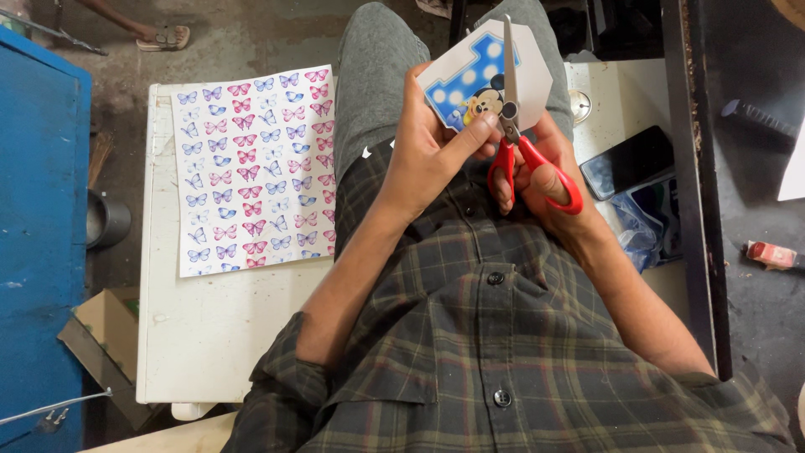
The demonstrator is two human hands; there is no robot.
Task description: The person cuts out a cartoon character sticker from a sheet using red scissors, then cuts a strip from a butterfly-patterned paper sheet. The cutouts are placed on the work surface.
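Holding, near my chest: right hand [549,180] closed through red-handled scissors [520,138], steel blades on paper cutout [490,71]. Left hand [432,143] pinches cutout's lower edge, above lap; I judge sheet light, floppy, tearable, best gripped beside cut. Farther: butterfly sticker sheet [251,168], glossy, flat on white table [210,335]; dark phone [629,161].

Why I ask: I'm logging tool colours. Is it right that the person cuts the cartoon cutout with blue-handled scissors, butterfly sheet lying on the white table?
Not quite: the head view shows the scissors have red handles. The rest holds.
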